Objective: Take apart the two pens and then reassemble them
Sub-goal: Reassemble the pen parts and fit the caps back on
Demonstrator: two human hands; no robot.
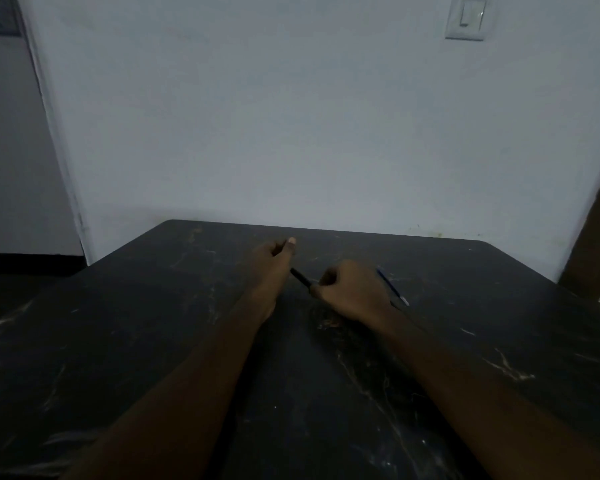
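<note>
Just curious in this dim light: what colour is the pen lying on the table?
Blue, with a pale tip, seen in the head view.

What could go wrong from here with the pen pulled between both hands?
1. The black pen spans the left hand and right hand above a dark marbled table; in this dim light a small part dropped there may be hard to spot.
2. The blue pen lies right beside the right hand, which could nudge it.

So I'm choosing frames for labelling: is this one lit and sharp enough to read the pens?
Head view: dim, soft. The black pen nearly merges with the dark table between both hands; the blue pen shows faintly. Wide-angle distortion bows the wall edges.
</note>
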